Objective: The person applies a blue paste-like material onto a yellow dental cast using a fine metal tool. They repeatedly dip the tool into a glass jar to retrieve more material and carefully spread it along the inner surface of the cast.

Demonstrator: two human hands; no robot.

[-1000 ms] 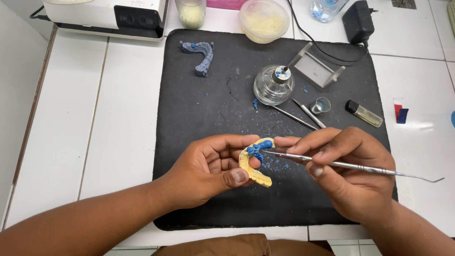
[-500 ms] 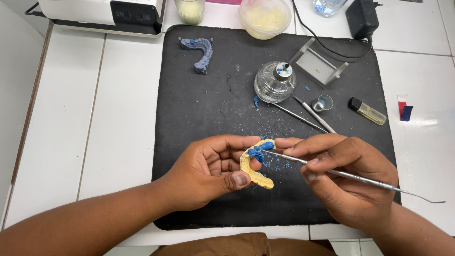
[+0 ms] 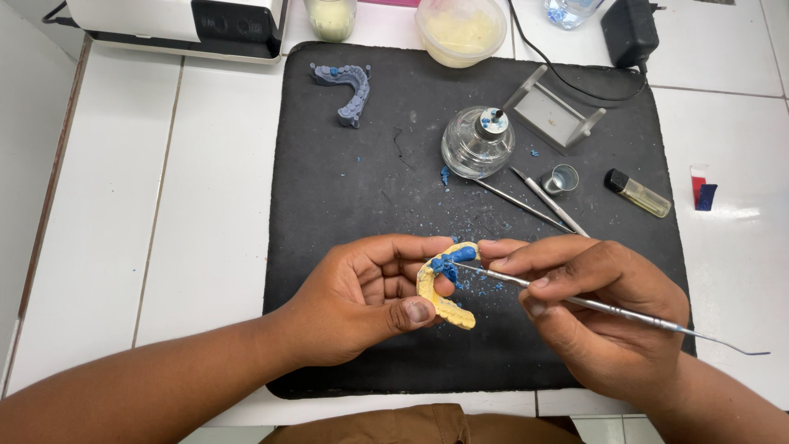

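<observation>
My left hand (image 3: 362,300) grips a yellow horseshoe-shaped dental cast (image 3: 436,300) over the near part of a black mat (image 3: 362,181). Blue wax (image 3: 452,261) sits on the cast's upper end. My right hand (image 3: 596,308) pinches a thin metal carving instrument (image 3: 625,311), held like a pen. Its tip touches the blue wax. The instrument's long handle sticks out to the right, past my wrist. Blue crumbs lie scattered on the mat just beyond the cast.
On the mat stand a glass spirit lamp (image 3: 478,141), a grey dental cast (image 3: 347,89), two metal tools (image 3: 534,201), a small metal cup (image 3: 564,178), a lighter (image 3: 638,193) and a metal stand (image 3: 552,111). Behind it are a white machine (image 3: 181,25), a tub (image 3: 462,29) and a jar (image 3: 330,16).
Both hands stay together on the cast with the instrument tip on the wax; they have shifted slightly, and the view has drifted a little.
</observation>
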